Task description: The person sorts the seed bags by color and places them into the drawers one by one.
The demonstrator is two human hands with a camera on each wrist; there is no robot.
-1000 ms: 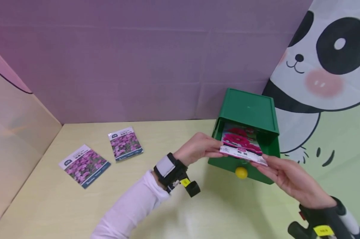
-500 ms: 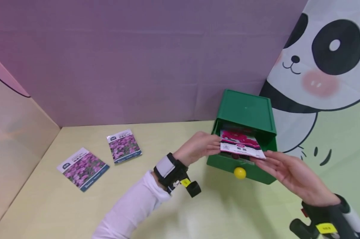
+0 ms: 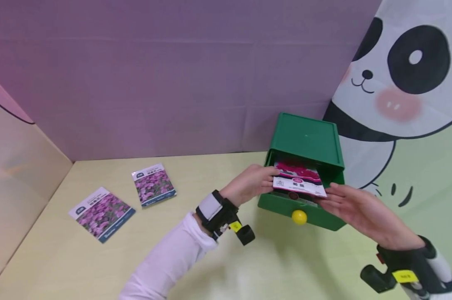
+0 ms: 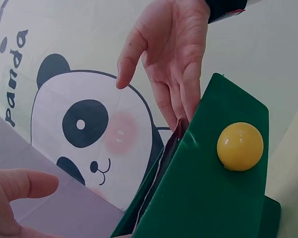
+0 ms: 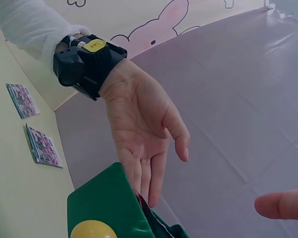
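A green drawer box point(image 3: 305, 139) stands at the back right with its drawer point(image 3: 286, 204) pulled out; the drawer front carries a yellow knob point(image 3: 299, 216). A seed packet with pink flowers point(image 3: 299, 181) lies tilted in the drawer. My left hand point(image 3: 254, 183) touches the packet's left edge with straight fingers point(image 5: 146, 173), thumb apart. My right hand point(image 3: 347, 206) touches its right edge, fingers point(image 4: 181, 94) straight down behind the drawer front point(image 4: 213, 188), thumb off. The packet's edge point(image 4: 170, 148) shows just behind that front.
Two purple-flower seed packets point(image 3: 153, 184) point(image 3: 102, 213) lie flat on the yellow table point(image 3: 196, 175) at the left. A purple wall stands behind, a slanted panel at the left, a panda backdrop point(image 3: 406, 75) at the right.
The pink-flower packet has gone down from above the drawer front into the drawer. Both hands moved with it, and their fingers now lie straight along its edges.
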